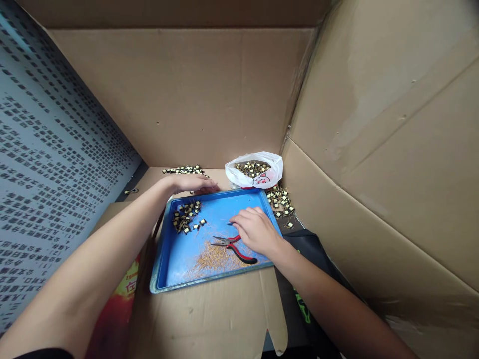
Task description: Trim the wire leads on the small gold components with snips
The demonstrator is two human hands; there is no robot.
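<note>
My left hand [192, 183] reaches over the back left edge of a blue tray [159, 264], its fingers stretched out and apart from the parts behind it. Over the tray's right side, my right hand [256, 230] is closed in a pinch; a small dark tip shows at its fingertips, too small to name. Below it, pliers with red and black handles [239, 253] lie open on a heap of cut copper-coloured wire bits [209, 259]. A cluster of small black and yellow components with wire leads [184, 217] sits in the tray's back left corner, a few loose beside it.
Behind the tray stands a white plastic bag [275, 174] full of the same components. More lie in a pile [280, 202] right of the tray and in a row [185, 169] at the back. Tall cardboard walls [187, 89] close in the back and right. Black cloth [310, 244] lies at right.
</note>
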